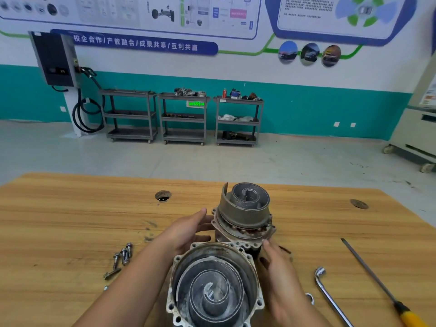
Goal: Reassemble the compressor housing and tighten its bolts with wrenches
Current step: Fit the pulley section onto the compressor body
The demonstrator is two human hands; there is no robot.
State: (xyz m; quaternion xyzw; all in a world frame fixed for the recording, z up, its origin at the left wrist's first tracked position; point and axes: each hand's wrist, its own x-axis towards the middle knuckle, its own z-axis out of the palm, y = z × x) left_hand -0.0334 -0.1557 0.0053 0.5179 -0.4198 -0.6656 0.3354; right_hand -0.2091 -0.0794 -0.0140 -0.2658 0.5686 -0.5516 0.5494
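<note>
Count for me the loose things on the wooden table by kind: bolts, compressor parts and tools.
Bolts: 4
Compressor parts: 2 (compressor body, housing cover)
L-shaped wrench: 1
Yellow-handled screwdriver: 1
Total: 8
Two small bits near the front edge are too unclear to count.

Cover [212, 291], between left hand [186, 230] and right hand [280, 274]: near rim cut by bottom edge; hides compressor [245, 208] base. Right of right hand, wrench [330, 300] and screwdriver [379, 282] run off frame.
</note>
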